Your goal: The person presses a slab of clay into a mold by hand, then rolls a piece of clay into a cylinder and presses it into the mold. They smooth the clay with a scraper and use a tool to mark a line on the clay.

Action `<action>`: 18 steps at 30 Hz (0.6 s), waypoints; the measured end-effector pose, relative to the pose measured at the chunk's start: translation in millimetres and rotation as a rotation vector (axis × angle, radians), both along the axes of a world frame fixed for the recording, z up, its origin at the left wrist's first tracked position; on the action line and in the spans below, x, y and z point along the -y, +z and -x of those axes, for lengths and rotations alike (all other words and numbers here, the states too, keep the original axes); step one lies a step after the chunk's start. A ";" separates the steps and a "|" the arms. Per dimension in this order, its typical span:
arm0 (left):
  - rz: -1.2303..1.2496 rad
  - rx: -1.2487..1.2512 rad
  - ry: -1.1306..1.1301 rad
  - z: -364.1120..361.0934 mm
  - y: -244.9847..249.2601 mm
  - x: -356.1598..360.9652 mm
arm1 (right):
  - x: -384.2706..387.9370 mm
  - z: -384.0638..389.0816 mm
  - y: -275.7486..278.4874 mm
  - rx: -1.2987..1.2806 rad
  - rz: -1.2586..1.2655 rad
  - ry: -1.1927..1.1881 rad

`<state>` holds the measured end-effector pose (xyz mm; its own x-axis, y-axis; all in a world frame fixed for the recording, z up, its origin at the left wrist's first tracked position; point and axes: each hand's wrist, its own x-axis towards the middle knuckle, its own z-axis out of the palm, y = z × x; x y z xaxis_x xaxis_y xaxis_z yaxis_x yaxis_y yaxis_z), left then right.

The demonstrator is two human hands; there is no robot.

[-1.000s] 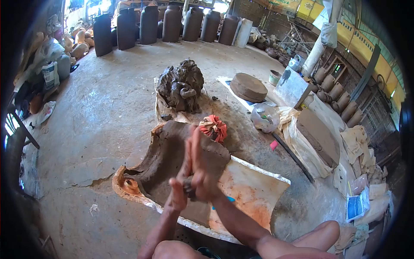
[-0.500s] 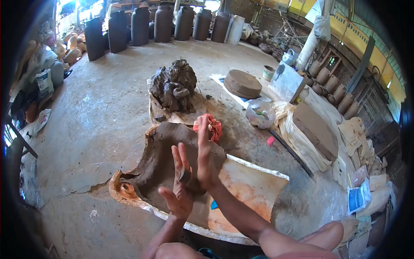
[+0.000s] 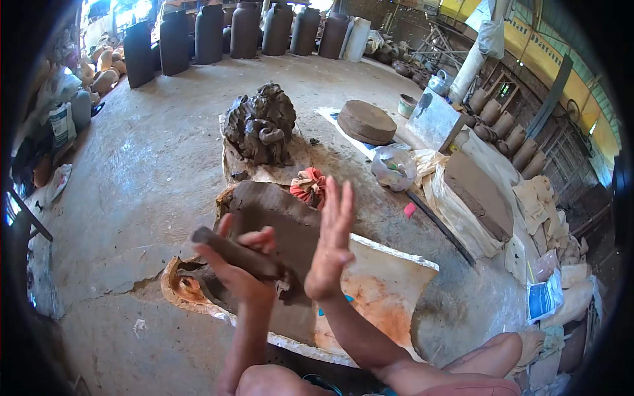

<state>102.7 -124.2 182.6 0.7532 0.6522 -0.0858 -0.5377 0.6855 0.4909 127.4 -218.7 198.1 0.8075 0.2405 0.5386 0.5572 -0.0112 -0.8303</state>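
Observation:
My left hand (image 3: 241,267) holds a long roll of dark clay (image 3: 231,252) that sticks out to the left. My right hand (image 3: 330,241) is raised beside it with fingers spread and palm toward the roll's right end, holding nothing. Both hands hover over a slab of wet brown clay (image 3: 271,218) that lies on a stained white sheet (image 3: 383,290) on the floor. A red-orange cloth (image 3: 308,187) sits at the slab's far edge.
A dark lump of clay (image 3: 259,125) sits behind the slab. A round clay disc (image 3: 367,122), a plastic bag (image 3: 392,167), a flat clay block (image 3: 477,191) and a black rod (image 3: 439,228) lie to the right. Tall dark jars (image 3: 238,30) line the back. My knee (image 3: 492,353) shows bottom right.
The clay piece between my palms has become a long roll. My left hand has swung left with the roll, and my right hand has opened and come off it.

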 end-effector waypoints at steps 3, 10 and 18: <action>0.058 0.030 -0.162 7.3 -14.6 -6.6 | -15.8 11.8 -5.7 -0.212 -0.288 0.211; -0.425 0.273 -0.170 3.5 -28.7 -18.5 | -31.9 13.3 -23.0 -0.072 -0.068 0.376; -0.712 0.230 -0.174 27.1 -42.8 -5.0 | -27.7 -36.8 -29.0 -0.068 0.107 0.184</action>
<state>75.7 -119.2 139.8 0.7983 0.3618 0.4815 -0.5927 0.3299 0.7347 164.2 -191.0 169.2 0.7782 0.4404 0.4477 0.5007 -0.0047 -0.8656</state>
